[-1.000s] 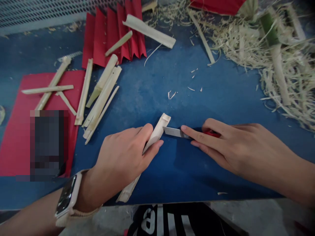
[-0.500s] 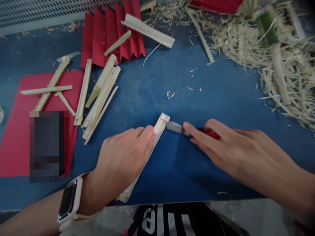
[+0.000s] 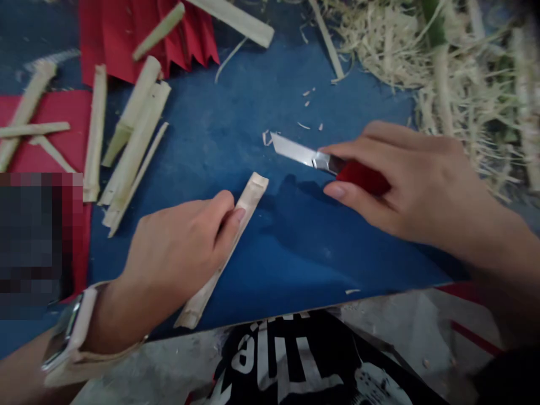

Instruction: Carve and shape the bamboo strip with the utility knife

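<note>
My left hand (image 3: 181, 247) is closed round a pale split bamboo strip (image 3: 248, 197) that lies slantwise on the blue table mat (image 3: 261, 264), its lower end near the mat's front edge. My right hand (image 3: 405, 180) grips a knife (image 3: 295, 152) by its red handle. The bare blade points left, lifted clear of the strip and up to its right. A watch sits on my left wrist.
Several cut bamboo strips (image 3: 135, 140) lie at the left, some on a red sheet (image 3: 71, 140). Pleated red paper (image 3: 126, 39) is at the back. A heap of bamboo shavings (image 3: 455, 73) fills the back right. Small chips dot the mat.
The knife has come away from the strip's end and moved up and to the right. My left hand and the strip slid left. The view has shifted downward.
</note>
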Demonstrator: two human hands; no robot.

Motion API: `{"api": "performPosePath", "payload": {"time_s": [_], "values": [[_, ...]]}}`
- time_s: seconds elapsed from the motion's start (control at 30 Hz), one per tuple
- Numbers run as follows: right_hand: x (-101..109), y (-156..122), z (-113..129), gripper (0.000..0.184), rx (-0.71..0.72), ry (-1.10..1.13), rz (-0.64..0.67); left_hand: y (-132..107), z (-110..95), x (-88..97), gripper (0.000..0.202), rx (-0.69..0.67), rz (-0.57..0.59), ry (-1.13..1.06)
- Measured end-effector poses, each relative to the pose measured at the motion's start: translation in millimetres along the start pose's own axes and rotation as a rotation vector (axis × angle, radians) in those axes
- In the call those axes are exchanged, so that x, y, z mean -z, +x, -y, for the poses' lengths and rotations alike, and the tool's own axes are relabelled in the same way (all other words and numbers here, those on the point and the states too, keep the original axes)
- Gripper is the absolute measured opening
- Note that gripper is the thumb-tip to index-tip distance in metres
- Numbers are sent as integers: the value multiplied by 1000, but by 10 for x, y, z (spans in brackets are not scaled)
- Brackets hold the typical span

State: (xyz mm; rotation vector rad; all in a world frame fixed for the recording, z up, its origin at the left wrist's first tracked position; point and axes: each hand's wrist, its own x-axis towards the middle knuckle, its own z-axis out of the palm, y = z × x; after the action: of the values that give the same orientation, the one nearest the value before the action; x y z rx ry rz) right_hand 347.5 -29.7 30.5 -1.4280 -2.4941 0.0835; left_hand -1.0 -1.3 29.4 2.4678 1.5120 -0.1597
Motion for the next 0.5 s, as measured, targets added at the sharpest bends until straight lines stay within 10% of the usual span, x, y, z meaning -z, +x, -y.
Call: {"api": "performPosePath", "payload": {"time_s": [0.17, 0.5], "values": [[133, 230, -8, 62, -170, -89, 21, 13, 18, 26, 35, 14, -42, 20], [446, 99, -95, 69, -57, -29, 54, 75, -31, 18, 37, 18, -7, -7]]}}
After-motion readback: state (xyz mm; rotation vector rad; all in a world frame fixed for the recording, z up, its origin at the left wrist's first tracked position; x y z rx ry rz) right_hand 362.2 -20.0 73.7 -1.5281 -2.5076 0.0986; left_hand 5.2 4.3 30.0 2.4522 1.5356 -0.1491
